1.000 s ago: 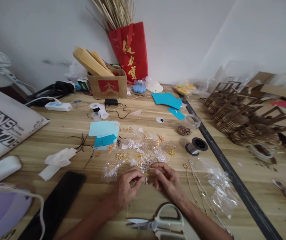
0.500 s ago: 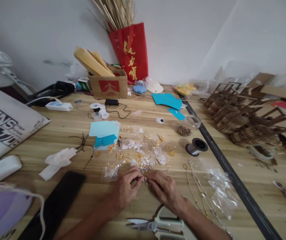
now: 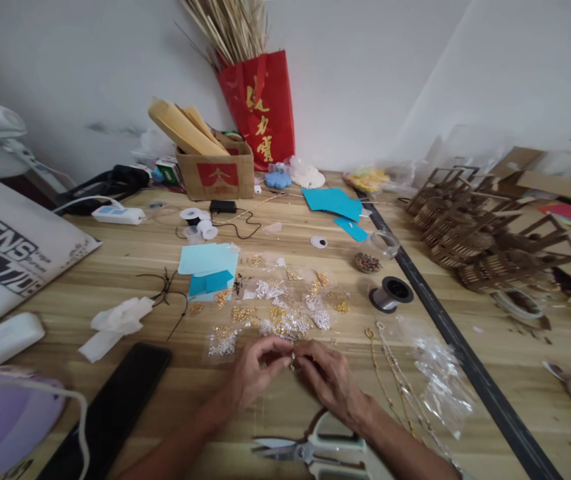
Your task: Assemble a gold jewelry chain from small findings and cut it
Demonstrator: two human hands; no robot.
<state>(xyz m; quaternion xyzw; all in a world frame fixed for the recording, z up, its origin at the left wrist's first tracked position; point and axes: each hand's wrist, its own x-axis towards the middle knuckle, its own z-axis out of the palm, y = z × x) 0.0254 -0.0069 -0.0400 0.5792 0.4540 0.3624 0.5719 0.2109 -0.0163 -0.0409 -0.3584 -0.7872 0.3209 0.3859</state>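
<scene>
Behind the work area, a pale wall (image 3: 365, 80) is fronted by a wooden desk (image 3: 115, 260), on which a red bag (image 3: 280, 87) is stood against the wall. Both hands are brought together near the front of the desk: the right hand (image 3: 328, 373) is pinched on a small piece (image 3: 292, 363), while the left hand (image 3: 260, 370) is curved against it; whether its fingertips are clamped cannot be told. Scissors (image 3: 308, 453) are laid just below the hands. To the right, several strands (image 3: 402, 381) are laid out near a wire spool (image 3: 391, 295); these are judged to be assembled. Beyond the hands, gold and silver fittings (image 3: 288, 327) are spread, some in clear packets (image 3: 222, 340); a large share is judged to be unused. The small piece is located between the two hands and is judged unfinished, since it is not yet set down; its details are too small to be identified.
</scene>
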